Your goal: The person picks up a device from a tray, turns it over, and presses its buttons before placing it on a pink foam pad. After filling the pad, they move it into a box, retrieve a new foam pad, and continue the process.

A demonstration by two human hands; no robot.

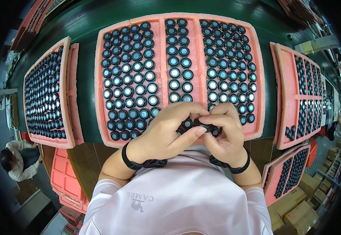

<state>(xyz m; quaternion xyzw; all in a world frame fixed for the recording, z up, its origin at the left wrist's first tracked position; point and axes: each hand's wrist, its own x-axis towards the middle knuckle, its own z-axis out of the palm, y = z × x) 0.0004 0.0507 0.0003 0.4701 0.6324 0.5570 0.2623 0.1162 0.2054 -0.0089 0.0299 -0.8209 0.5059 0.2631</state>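
While both hands pinch the small black round parts point(197, 126) over the pink foam tray's point(256, 78) near edge, keep your left hand point(166, 135) steady; let right hand point(227, 133) fingertips align them.

The person wears a pale, pinkish-white short-sleeved shirt point(178, 196) with a small grey emblem and lettering printed on the chest; its sleeves end above the elbows, leaving both forearms bare. A black band point(141, 161) circles the wrist of the left hand point(166, 131), thick and slightly ridged, and a similar black band point(233, 166) sits on the wrist of the right hand point(227, 131). Whether these are plain bracelets or straps of some other kind is hard to tell from this curved, downward view.
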